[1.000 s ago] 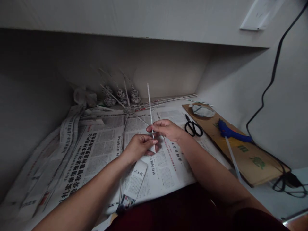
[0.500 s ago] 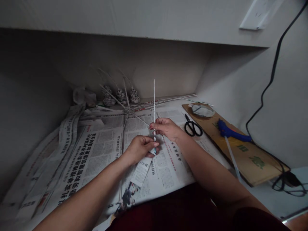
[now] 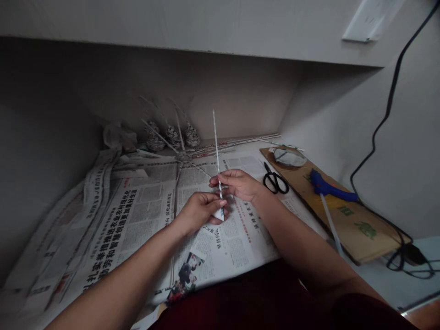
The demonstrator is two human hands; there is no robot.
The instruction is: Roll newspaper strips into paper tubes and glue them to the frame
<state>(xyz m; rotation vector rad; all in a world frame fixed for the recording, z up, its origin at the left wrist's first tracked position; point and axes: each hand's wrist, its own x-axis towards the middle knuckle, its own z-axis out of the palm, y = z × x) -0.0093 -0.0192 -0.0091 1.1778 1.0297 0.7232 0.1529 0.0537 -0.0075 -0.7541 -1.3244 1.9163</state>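
Observation:
A thin rolled newspaper tube (image 3: 216, 137) stands nearly upright between my hands, its top leaning a little left. My left hand (image 3: 204, 208) pinches its lower end, where a newspaper strip meets the tube. Just above, my right hand (image 3: 237, 183) has thumb and fingers closed round the shaft. Both hands are over the newspaper sheets (image 3: 127, 229) spread on the table. Behind them lies a woven hub (image 3: 184, 157) with paper tubes radiating from it. Black-handled scissors (image 3: 275, 181) lie right of my right hand.
Several woven paper cones (image 3: 192, 136) stand at the back wall, beside a crumpled plastic bag (image 3: 119, 137). On the right, a cardboard sheet (image 3: 357, 233) bears a blue glue gun (image 3: 330, 189) and a round pale disc (image 3: 290, 157). A black cord (image 3: 392, 96) hangs along the right wall.
The tube's top has tilted to the left. The newspaper strip below my left hand has shortened or swung out of sight, and my right fingers have shifted slightly on the tube.

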